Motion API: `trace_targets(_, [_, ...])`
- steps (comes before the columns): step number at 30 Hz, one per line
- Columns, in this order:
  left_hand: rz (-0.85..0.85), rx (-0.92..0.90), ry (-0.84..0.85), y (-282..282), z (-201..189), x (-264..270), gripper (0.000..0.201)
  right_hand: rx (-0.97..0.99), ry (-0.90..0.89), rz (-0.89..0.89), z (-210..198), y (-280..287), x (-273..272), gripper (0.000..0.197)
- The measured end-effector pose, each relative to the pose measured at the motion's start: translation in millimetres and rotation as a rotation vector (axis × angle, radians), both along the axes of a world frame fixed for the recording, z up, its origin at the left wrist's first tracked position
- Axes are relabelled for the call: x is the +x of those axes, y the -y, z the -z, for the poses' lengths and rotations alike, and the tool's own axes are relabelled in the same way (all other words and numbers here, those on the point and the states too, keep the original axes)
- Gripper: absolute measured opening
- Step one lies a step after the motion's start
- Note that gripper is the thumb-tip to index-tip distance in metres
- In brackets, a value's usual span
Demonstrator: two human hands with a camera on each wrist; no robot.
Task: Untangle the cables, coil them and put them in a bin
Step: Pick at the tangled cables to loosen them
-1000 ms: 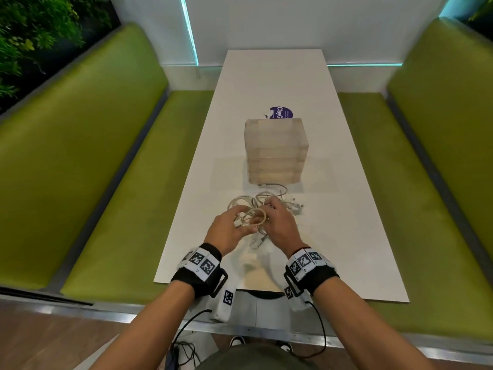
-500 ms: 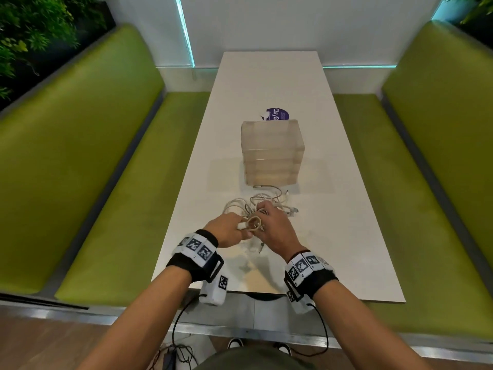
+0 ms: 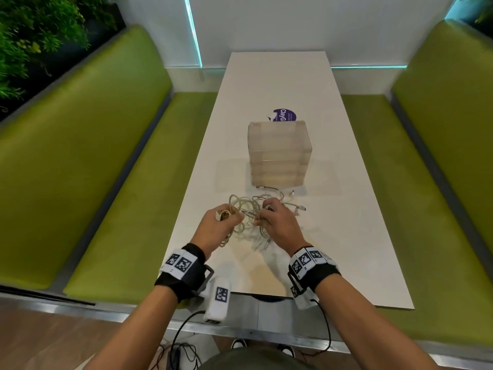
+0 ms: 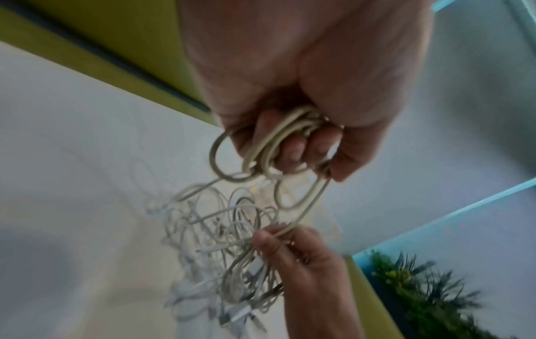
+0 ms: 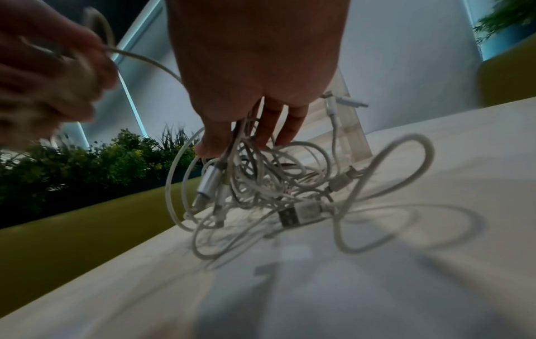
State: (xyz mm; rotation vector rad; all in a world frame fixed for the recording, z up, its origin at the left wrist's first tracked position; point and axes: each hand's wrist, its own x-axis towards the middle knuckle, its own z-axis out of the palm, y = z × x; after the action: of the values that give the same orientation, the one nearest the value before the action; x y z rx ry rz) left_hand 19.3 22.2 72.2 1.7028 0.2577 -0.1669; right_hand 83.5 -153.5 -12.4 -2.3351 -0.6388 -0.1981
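A tangle of white cables (image 3: 253, 214) (image 5: 278, 188) lies on the white table (image 3: 333, 236), just in front of a clear stacked bin (image 3: 279, 153). My left hand (image 3: 220, 225) (image 4: 293, 142) grips a small coil of beige cable (image 4: 261, 158) with its fingers curled round the loops. One strand runs from that coil to my right hand (image 3: 277, 221) (image 5: 255, 128), which pinches a bunch of strands at the top of the tangle and lifts them slightly off the table. Several plugs (image 5: 208, 183) hang from the bunch.
Green benches (image 3: 93, 169) (image 3: 426, 182) flank the long table. A purple sticker (image 3: 284, 115) lies behind the bin. The table's near edge (image 3: 266, 293) is just below my wrists. Plants (image 3: 32, 36) stand at the far left.
My hands have moved apart: the left has pulled its coil to the left, drawing a strand out of the tangle, while the right stays on the bunch.
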Motion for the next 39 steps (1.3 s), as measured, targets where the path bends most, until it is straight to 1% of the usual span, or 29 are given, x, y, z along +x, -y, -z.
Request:
trace_targets(2, [-0.061, 0.061, 0.048, 8, 9, 4, 0.014, 0.028, 0.010, -0.027, -2, -2, -4, 0.014])
trace_targets(4, [-0.020, 0.076, 0.088, 17, 15, 8, 0.024, 0.056, 0.006, -0.073, -5, -4, -8, 0.008])
trace_targets(6, [0.032, 0.114, 0.106, 26, 19, 11, 0.033, 0.061, -0.011, -0.095, -7, -5, -9, 0.014])
trace_targets(7, [0.033, 0.144, 0.107, 30, 20, 13, 0.033, 0.055, -0.028, -0.093, -8, -5, -10, 0.018])
trace_targets(9, [0.007, 0.185, 0.090, 35, 22, 17, 0.027, 0.060, -0.040, -0.072, -10, -3, -12, 0.023])
trace_targets(11, [-0.011, 0.196, 0.097, 38, 21, 20, 0.012, 0.087, -0.052, -0.053, -14, 0, -12, 0.023])
trace_targets(12, [-0.021, 0.194, 0.111, 39, 20, 21, 0.011, 0.095, -0.053, -0.054, -15, 1, -14, 0.024])
trace_targets(14, [-0.065, 0.172, 0.134, 40, 19, 21, 0.020, 0.082, -0.037, -0.063, -17, 0, -15, 0.022])
trace_targets(15, [-0.080, 0.162, 0.144, 39, 18, 21, 0.020, 0.069, -0.042, -0.056, -17, 0, -15, 0.022])
trace_targets(17, [-0.089, 0.149, 0.175, 38, 18, 19, 0.015, 0.046, -0.063, -0.004, -13, 1, -12, 0.022])
trace_targets(19, [-0.077, 0.118, 0.186, 35, 17, 14, 0.011, 0.014, -0.044, 0.044, -10, 3, -7, 0.020])
trace_targets(22, [-0.092, 0.000, 0.168, 33, 13, 8, 0.011, -0.020, -0.019, 0.071, -7, 2, -3, 0.019])
trace_targets(25, [-0.191, -0.115, 0.175, 31, 6, 3, 0.013, -0.088, -0.017, 0.058, -9, -4, -2, 0.018])
trace_targets(27, [-0.259, -0.147, 0.188, 25, 3, 2, 0.013, -0.109, -0.030, 0.040, -10, -9, -3, 0.017])
trace_targets(29, [-0.323, -0.145, 0.191, 18, 3, 3, 0.013, -0.084, -0.067, 0.023, -10, -11, -3, 0.014])
trace_targets(31, [-0.412, -0.130, 0.167, 9, 6, 5, 0.014, -0.002, -0.140, 0.011, -10, -9, -3, 0.011])
trace_targets(32, [-0.462, -0.127, 0.154, 3, 7, 6, 0.014, 0.028, -0.161, 0.014, -10, -6, -3, 0.013])
trace_targets(34, [-0.531, -0.136, 0.145, -7, 6, 8, 0.015, 0.019, -0.182, 0.051, -8, 1, -1, 0.019])
trace_targets(36, [-0.536, -0.151, 0.153, -14, 1, 11, 0.014, -0.009, -0.218, 0.114, -9, 9, 1, 0.021])
trace_targets(39, [-0.453, -0.122, 0.171, -18, -5, 11, 0.009, -0.017, -0.270, 0.138, -12, 14, 3, 0.017])
